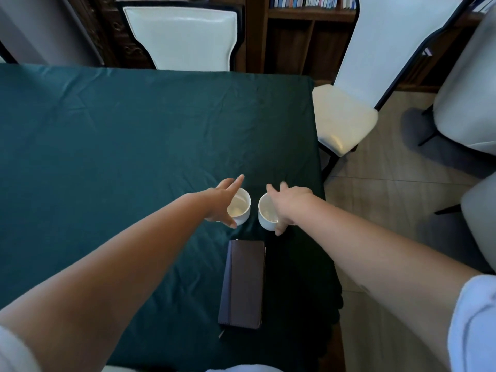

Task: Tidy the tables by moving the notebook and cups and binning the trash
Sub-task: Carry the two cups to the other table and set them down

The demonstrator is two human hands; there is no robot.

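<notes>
Two white cups stand side by side on the dark green tablecloth (120,135), near the table's right edge. My left hand (221,201) hovers over the left cup (241,208) with fingers spread, thumb by its near rim. Over the right cup (265,210) my right hand (288,202) is spread the same way, thumb at the cup's near side. Whether either hand touches its cup is unclear. A dark brown closed notebook (243,284) lies flat just in front of the cups.
White-backed chairs stand at the far side (182,36) and the right side (346,116) of the table. More pale chairs (469,103) crowd the tiled floor on the right. A wooden bookshelf (308,28) lines the back wall.
</notes>
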